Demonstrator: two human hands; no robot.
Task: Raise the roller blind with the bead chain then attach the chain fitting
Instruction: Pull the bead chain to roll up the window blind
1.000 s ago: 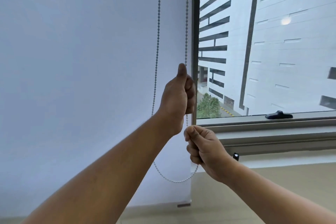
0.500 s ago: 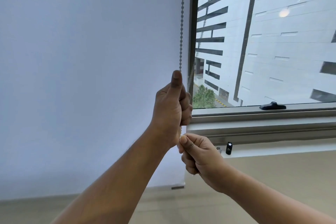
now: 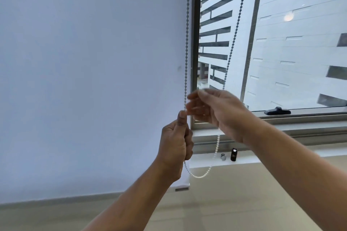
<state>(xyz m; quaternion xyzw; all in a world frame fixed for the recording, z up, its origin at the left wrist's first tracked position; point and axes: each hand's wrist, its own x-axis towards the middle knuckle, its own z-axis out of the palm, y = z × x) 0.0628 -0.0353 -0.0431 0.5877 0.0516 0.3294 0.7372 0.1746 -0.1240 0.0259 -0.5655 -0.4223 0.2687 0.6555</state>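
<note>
Pale bead chain [image 3: 186, 43], 2 near-vertical strands beside the blind [image 3: 93, 62], left hand [image 3: 175, 148] clamped on 1, right hand [image 3: 216, 110] blurred, fingers apart.

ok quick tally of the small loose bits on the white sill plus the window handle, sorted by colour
black: 2, the small black upright cylinder on the white window sill and the black window handle on the frame
silver: 1, the small silver metal clip beside the cylinder
total: 3
</note>
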